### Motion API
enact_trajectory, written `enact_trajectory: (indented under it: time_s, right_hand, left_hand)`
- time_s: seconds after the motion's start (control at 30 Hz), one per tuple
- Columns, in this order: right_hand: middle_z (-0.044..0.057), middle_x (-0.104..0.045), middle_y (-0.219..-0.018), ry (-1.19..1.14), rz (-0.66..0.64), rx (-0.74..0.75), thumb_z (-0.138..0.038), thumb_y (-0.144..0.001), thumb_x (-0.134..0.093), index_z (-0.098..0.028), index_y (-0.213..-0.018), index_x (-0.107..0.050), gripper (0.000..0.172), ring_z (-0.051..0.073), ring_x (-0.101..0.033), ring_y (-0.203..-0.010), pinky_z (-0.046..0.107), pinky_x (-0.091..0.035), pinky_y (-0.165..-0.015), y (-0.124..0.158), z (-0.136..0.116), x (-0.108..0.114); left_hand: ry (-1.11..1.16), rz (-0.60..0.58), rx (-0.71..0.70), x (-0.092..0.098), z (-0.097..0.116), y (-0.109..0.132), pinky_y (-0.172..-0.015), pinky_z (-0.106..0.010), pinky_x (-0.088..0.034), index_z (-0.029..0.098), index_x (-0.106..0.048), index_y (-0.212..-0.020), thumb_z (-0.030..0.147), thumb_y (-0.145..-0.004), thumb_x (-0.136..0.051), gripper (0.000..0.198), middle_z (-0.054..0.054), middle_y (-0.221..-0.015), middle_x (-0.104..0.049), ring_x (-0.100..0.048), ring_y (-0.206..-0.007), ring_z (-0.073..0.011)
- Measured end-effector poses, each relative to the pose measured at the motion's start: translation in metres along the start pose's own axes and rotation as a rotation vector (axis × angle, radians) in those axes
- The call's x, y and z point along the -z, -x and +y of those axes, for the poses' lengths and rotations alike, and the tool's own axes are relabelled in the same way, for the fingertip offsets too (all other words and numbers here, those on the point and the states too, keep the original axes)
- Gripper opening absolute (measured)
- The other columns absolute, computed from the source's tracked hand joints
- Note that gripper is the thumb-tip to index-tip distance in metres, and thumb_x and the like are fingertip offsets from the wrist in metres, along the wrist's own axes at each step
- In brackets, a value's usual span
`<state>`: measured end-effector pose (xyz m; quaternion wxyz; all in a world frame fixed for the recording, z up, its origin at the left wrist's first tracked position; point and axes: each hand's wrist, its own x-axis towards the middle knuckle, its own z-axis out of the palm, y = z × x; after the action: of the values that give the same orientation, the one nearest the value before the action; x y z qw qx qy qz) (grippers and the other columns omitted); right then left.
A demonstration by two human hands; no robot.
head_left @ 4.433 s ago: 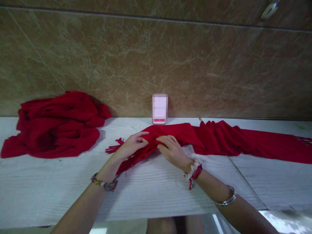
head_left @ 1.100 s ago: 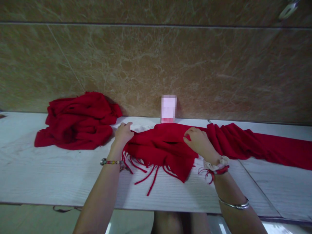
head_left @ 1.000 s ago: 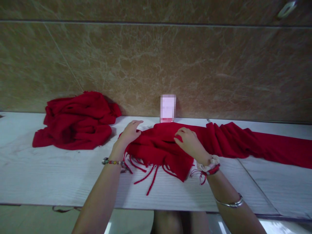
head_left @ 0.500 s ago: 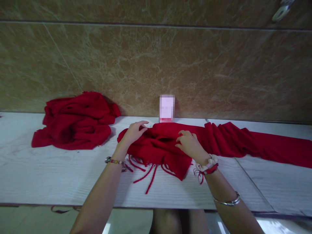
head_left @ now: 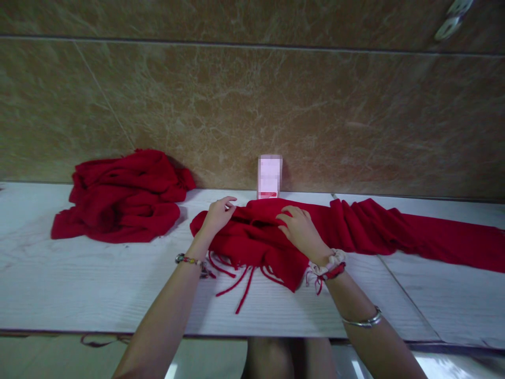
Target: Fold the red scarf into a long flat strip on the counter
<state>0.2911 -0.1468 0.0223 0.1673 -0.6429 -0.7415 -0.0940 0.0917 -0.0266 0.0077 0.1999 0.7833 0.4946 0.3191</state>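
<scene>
A red scarf (head_left: 371,227) lies along the white surface, its far end running out of view on the right. Its near end is bunched between my hands, with several fringe strands hanging toward me. My left hand (head_left: 219,215) rests at the left side of the bunched part, fingers stretched out over the cloth's upper edge. On the right, my right hand (head_left: 299,227) lies over the folds, fingers spread and slightly curled. Neither hand visibly pinches the cloth. Left of my hands sits a second crumpled red cloth (head_left: 118,202), untouched.
A phone-like object (head_left: 269,176), its face blurred out, leans on the brown marbled wall (head_left: 221,105) behind the scarf. The white tabletop (head_left: 98,284) is a narrow strip with its front edge close to me. A white fitting (head_left: 452,23) shows at the upper right.
My right hand has shifted a little left and up across the folds. My left hand has moved only slightly. The scarf and the crumpled cloth lie as before.
</scene>
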Motion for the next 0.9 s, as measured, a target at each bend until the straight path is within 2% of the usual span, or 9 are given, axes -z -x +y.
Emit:
enact_trajectory:
  time_s: [0.13, 0.3, 0.4, 0.57, 0.8, 0.9]
  right_hand:
    - [0.009, -0.054, -0.111, -0.064, 0.036, 0.104, -0.013, -0.078, -0.051, -0.021, -0.101, -0.061, 0.026, 0.022, -0.044, -0.106, 0.037, -0.033, -0.089, -0.003, -0.004, -0.011]
    - [0.009, -0.056, -0.108, -0.089, 0.105, 0.144, -0.014, -0.081, -0.048, -0.018, -0.089, -0.065, 0.019, 0.021, -0.045, -0.104, 0.035, -0.033, -0.089, -0.006, -0.007, -0.018]
    - [0.009, -0.057, -0.107, -0.102, 0.151, 0.161, -0.013, -0.081, -0.046, -0.018, -0.093, -0.063, 0.021, 0.020, -0.046, -0.103, 0.035, -0.034, -0.089, -0.007, -0.007, -0.017]
    - [0.009, -0.056, -0.108, -0.087, 0.134, 0.245, -0.012, -0.082, -0.044, -0.021, -0.098, -0.062, 0.026, 0.020, -0.045, -0.104, 0.036, -0.034, -0.088, -0.006, -0.006, -0.017]
    - [0.010, -0.055, -0.112, -0.071, 0.131, 0.271, -0.017, -0.080, -0.052, -0.020, -0.098, -0.064, 0.022, 0.021, -0.044, -0.107, 0.037, -0.034, -0.089, -0.007, -0.003, -0.017]
    - [0.010, -0.055, -0.112, -0.070, 0.149, 0.296, -0.019, -0.079, -0.055, -0.019, -0.092, -0.065, 0.017, 0.022, -0.045, -0.107, 0.039, -0.036, -0.088, -0.007, -0.001, -0.019]
  left_hand:
    - [0.025, -0.023, 0.013, 0.000, 0.003, 0.001, -0.066, -0.022, -0.046, 0.017, -0.061, -0.099, 0.017, -0.071, -0.048, 0.031, -0.001, -0.077, -0.066, -0.059, -0.066, -0.0131]
    - [0.028, -0.034, 0.022, 0.001, 0.007, 0.003, -0.067, -0.023, -0.045, 0.017, -0.061, -0.100, 0.017, -0.071, -0.048, 0.032, -0.001, -0.078, -0.066, -0.059, -0.067, -0.0132]
    - [0.036, -0.014, 0.022, 0.001, 0.008, 0.003, -0.068, -0.023, -0.046, 0.017, -0.061, -0.099, 0.017, -0.070, -0.049, 0.031, -0.001, -0.077, -0.066, -0.059, -0.067, -0.0133]
    - [0.039, -0.036, 0.046, 0.002, 0.011, 0.004, -0.069, -0.023, -0.046, 0.016, -0.061, -0.100, 0.017, -0.071, -0.049, 0.031, -0.002, -0.078, -0.066, -0.059, -0.067, -0.0135]
    - [0.041, -0.032, 0.062, 0.000, 0.011, 0.004, -0.067, -0.023, -0.045, 0.016, -0.061, -0.100, 0.015, -0.071, -0.049, 0.032, -0.002, -0.077, -0.066, -0.059, -0.066, -0.0136]
    - [0.033, -0.036, 0.059, -0.001, 0.010, 0.005, -0.067, -0.023, -0.045, 0.016, -0.061, -0.100, 0.015, -0.071, -0.048, 0.032, -0.002, -0.077, -0.066, -0.058, -0.066, -0.0135]
